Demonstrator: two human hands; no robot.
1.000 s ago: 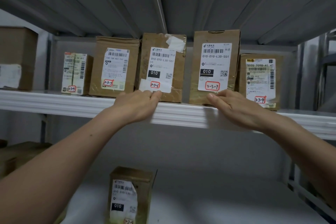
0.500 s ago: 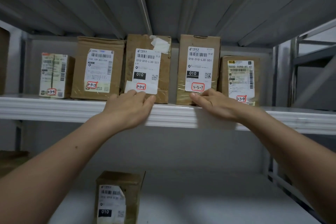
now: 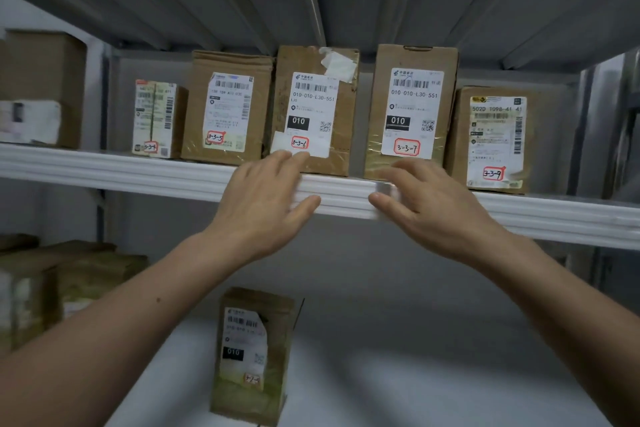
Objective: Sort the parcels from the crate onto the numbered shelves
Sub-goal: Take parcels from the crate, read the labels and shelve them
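Both arms reach up and forward, palms down, in front of the upper shelf's front edge. Left hand: released, fingers straight, thumb splayed, fingertips over the bottom edge of parcel 3-3-6; contact unclear. Right hand: same pose, holding nothing, fingertips blurred at the base of parcel 3-3-7. Both parcels stand upright at the front edge, with a narrow gap between them. Row from the left: parcel 3-3-4, parcel 3-3-5 tight against 3-3-6, then 3-3-7, then parcel 3-3-9 just beside it. There's free shelf right of 3-3-9, up to the upright. One labelled box stands mid-front on the lower shelf, open surface to its right.
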